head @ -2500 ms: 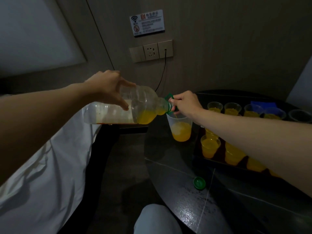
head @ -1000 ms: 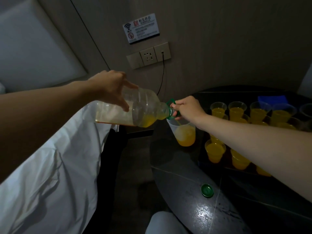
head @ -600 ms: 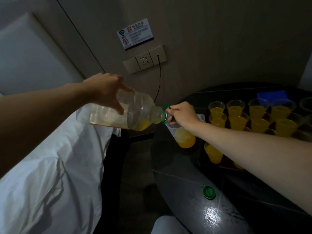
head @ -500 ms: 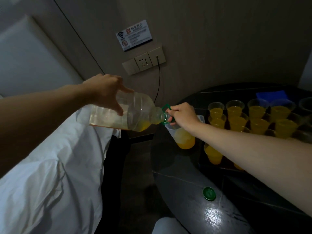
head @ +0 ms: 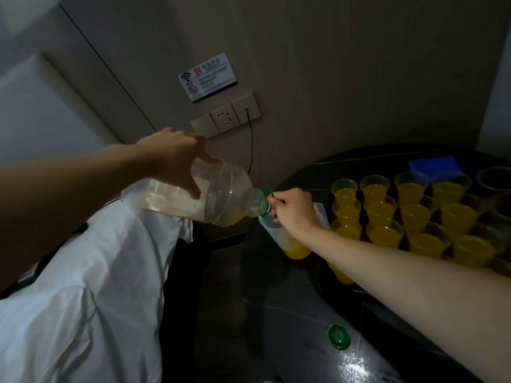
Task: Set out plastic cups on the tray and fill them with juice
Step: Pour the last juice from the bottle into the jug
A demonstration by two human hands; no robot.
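A large clear juice bottle (head: pixel 221 200) lies almost level, its neck tipped over a clear jug (head: pixel 293 241) with orange juice at its bottom. My left hand (head: pixel 177 158) grips the bottle's body from above. My right hand (head: pixel 290 208) pinches the green ring handle (head: pixel 266 201) at the bottle's neck. Only a little juice shows in the bottle's shoulder. Several plastic cups (head: pixel 378 214) full of orange juice stand in rows on the dark tray (head: pixel 367 294) to the right. My right forearm hides part of the jug and some cups.
The green bottle cap (head: pixel 338 336) lies on the dark round table (head: pixel 298 341). Empty cups (head: pixel 495 176) and a blue object (head: pixel 434 164) sit at the far right. A white bed (head: pixel 83 299) is at the left, and wall sockets (head: pixel 226 118) with a cable are behind.
The juice in the bottle has dropped to a small remainder at its shoulder. Both hands keep the same hold, and the view has shifted slightly.
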